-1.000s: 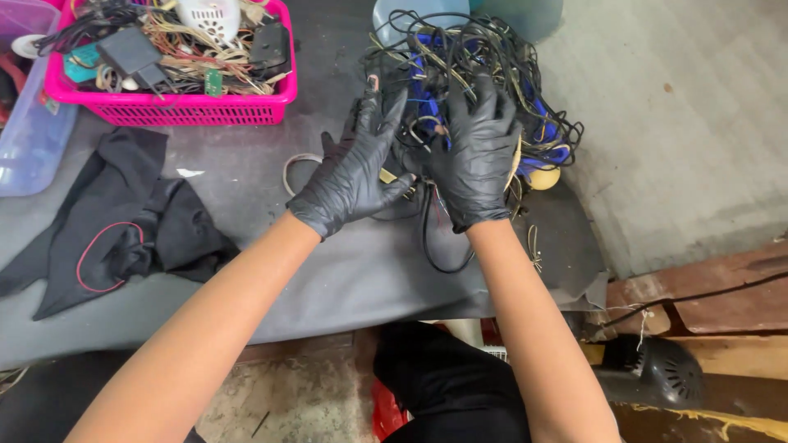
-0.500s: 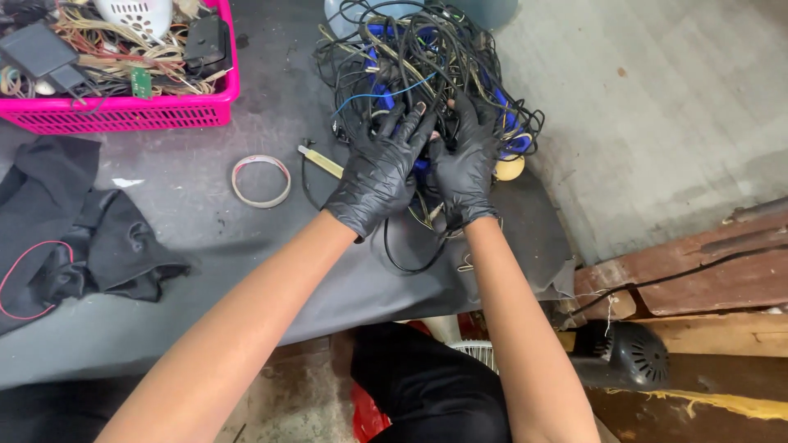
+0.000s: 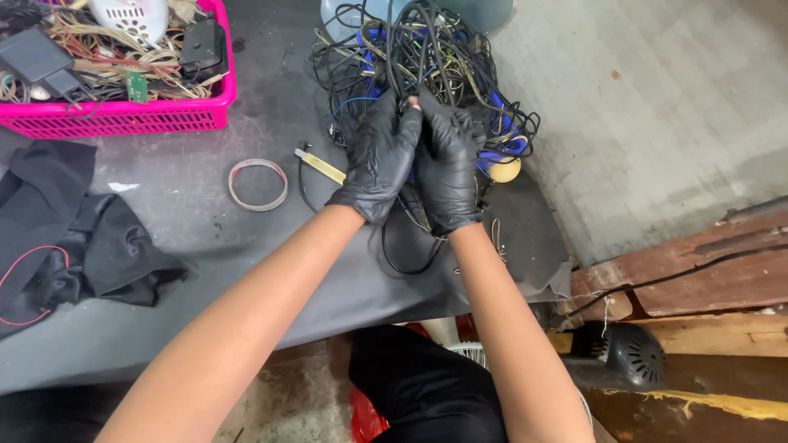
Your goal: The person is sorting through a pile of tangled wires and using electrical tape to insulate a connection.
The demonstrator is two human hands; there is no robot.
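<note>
A big tangle of black, blue and beige cables [image 3: 447, 74] lies at the far right of a grey-covered table [image 3: 197, 271]. Both my hands wear black gloves and meet over the tangle's near side. My left hand [image 3: 379, 156] and my right hand [image 3: 447, 160] press together, fingertips pinching black cords that rise from the pile. A yellow ball-like piece [image 3: 504, 170] sits in the tangle just right of my right hand.
A pink basket [image 3: 123, 115] of wires, boards and adapters stands at the back left. Black cloth [image 3: 74, 238] lies at the left. A tape ring [image 3: 258, 184] and a yellow strip [image 3: 322, 166] lie left of my hands. A black fan part [image 3: 628, 357] sits on the floor, right.
My hands were spread flat over the tangle; they have drawn together, fingers closing on cords. The view has shifted, with the ring and yellow strip now showing.
</note>
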